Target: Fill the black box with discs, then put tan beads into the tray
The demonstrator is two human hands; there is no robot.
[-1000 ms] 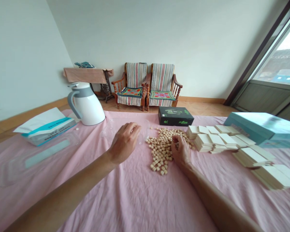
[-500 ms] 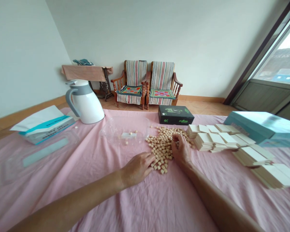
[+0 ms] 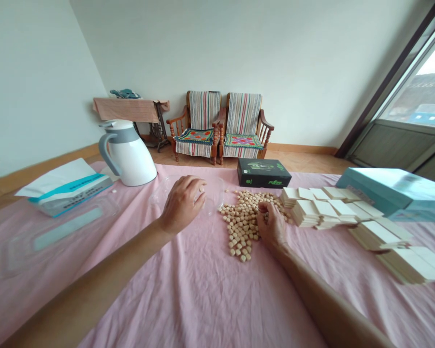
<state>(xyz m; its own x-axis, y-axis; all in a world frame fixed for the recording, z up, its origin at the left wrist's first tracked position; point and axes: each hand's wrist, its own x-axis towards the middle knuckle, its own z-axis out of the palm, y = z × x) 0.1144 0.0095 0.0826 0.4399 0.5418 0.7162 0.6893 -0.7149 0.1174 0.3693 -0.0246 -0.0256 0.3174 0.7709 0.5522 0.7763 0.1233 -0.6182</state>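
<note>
A spread-out pile of small, pale wooden cubes with rounded corners lies on the pink cloth. My left hand is over the clear plastic tray, left of the pile. Its fingers are bent, and a small wooden cube shows between thumb and fingertips. The hand hides most of the tray's inside. At the right side of the pile rests my right hand, fingers curled in among the cubes. Whatever its fingertips hold, if anything, is hidden.
Stacks of white cards stand right of the pile, by a light blue box. Behind the pile sits a black box. A white jug, a tissue pack and a clear lid are at left.
My left hand has moved from the pile's near left edge up and left to the clear tray, carrying a wooden cube. My right hand has stayed at the pile.
</note>
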